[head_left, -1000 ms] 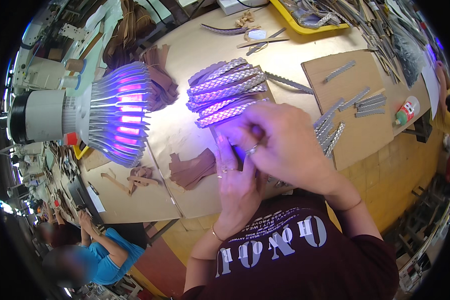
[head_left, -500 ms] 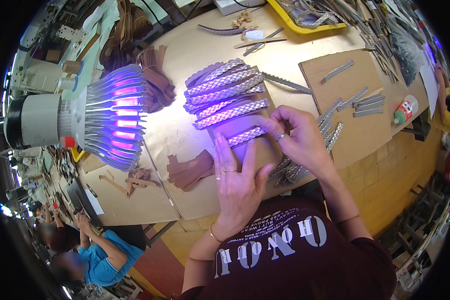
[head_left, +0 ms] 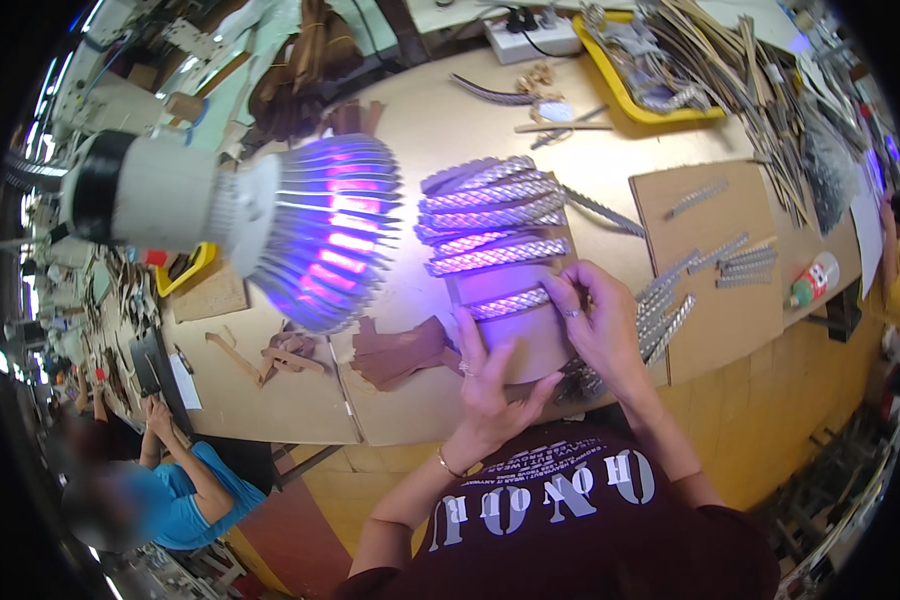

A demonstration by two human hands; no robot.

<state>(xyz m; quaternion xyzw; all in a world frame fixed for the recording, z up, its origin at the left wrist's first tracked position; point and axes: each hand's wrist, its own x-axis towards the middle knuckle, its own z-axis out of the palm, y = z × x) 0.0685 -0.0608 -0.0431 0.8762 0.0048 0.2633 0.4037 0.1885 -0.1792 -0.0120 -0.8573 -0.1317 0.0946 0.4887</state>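
Pinching the right end of a short braided strip [head_left: 510, 303] with the right hand [head_left: 600, 315], clamping that grip together on it; resting the left hand [head_left: 492, 388] near the strip's left end, spreading that grip's thumb and fingers apart. Holding the strip crosswise on a flat board [head_left: 530, 345] over the desk [head_left: 430, 110], just below wrapped braided bands [head_left: 495, 215].

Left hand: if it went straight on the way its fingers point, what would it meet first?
Probably the single silver braided strip just ahead of the left hand; depth is unclear, so the two may already be touching.
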